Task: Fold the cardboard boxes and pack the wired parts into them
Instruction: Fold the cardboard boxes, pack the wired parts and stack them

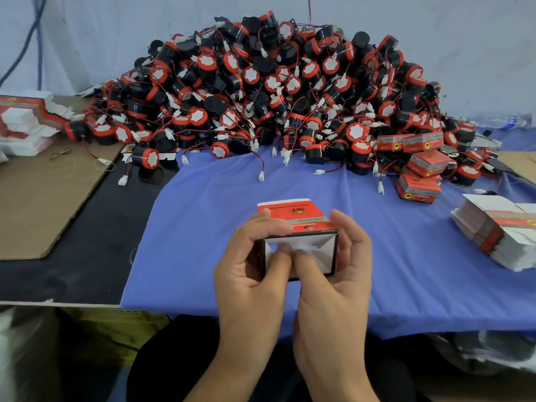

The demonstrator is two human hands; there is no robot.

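Note:
A small red, white and grey cardboard box (295, 217) is held above the blue cloth (203, 227) in front of me. My left hand (252, 274) grips its left side and my right hand (333, 280) grips its right side. Both thumbs press on the white end flaps facing me. A big heap of black and red round wired parts (275, 91) with white plugs fills the back of the table. Several closed boxes (420, 175) lie at the heap's right foot.
A stack of flat unfolded boxes (499, 233) lies at the right edge. More flat boxes (26, 120) sit at the far left on brown cardboard sheets (37, 198). A grey sheet hangs behind the heap. Loose plugs and wires trail onto the cloth.

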